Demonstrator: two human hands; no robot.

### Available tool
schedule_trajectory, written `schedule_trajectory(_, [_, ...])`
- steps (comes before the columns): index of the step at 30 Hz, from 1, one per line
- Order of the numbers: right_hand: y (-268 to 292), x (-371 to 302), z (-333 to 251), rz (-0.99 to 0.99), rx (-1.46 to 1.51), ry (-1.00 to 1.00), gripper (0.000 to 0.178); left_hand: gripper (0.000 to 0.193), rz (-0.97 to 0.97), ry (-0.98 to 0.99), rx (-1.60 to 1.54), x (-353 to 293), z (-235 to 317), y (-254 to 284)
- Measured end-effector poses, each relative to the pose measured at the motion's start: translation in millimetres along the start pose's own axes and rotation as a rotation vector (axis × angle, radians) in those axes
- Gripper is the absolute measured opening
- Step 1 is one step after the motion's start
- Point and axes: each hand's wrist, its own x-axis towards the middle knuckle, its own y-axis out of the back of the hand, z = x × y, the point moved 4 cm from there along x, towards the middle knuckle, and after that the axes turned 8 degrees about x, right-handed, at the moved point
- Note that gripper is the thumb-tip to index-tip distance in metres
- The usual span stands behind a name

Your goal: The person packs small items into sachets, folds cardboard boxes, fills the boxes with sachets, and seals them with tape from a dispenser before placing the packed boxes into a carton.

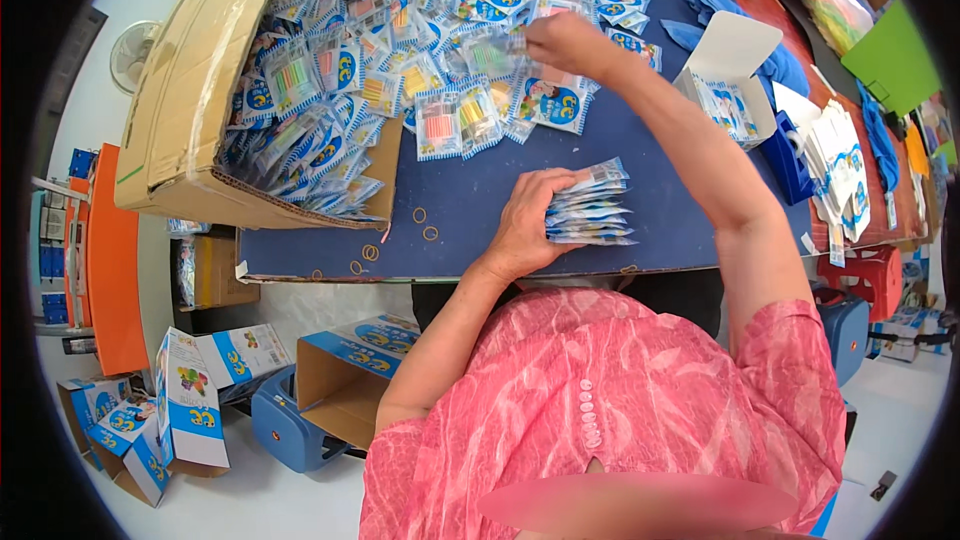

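My left hand (525,220) grips a stack of small clear packets (590,205) standing on edge on the blue table (480,190). My right hand (565,40) reaches far forward into a loose heap of the same blue-and-white packets (440,70), which hold coloured sticks, and its fingers pinch one packet at the top of the heap. The heap spills out of a large tipped cardboard box (190,80) at the left.
Several rubber bands (425,225) lie near the table's front edge. An open white carton with packets (735,90) stands at the right, beside a blue tape dispenser (790,165) and stacked cards (835,165). Printed boxes (190,395) and an open carton (345,370) sit on the floor.
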Motion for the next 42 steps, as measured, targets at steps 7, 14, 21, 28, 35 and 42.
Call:
schedule_trajectory(7, [3.0,-93.0,-70.9,-0.549,0.279,-0.120,0.033,0.084,0.263,0.003,0.309,0.2,6.0,11.6])
schedule_trajectory(14, [14.9,-116.6,-124.2,-0.522,0.282,-0.150,0.068,0.099,0.050,0.241,-0.133,-5.7,-22.0,-4.1])
schedule_trajectory(21, [5.8,-151.5,-123.8,-0.270,0.215,-0.302,0.080,0.099,-0.005,0.151,-0.271,-13.6,-23.9,-8.0])
schedule_trajectory(28, [58.5,-204.0,-108.6,-0.213,0.095,-0.553,0.078,0.088,0.042,-0.024,-0.552,47.9,25.6,-35.1])
schedule_trajectory(35, [94.8,-274.3,-69.5,0.051,0.581,-0.862,0.065,0.100,-0.076,-0.002,-0.861,166.4,35.1,-62.6])
schedule_trajectory(42, [143.3,-312.8,-63.3,0.503,0.846,-0.998,0.058,0.135,-0.087,-0.183,-0.269,194.6,13.7,-134.6])
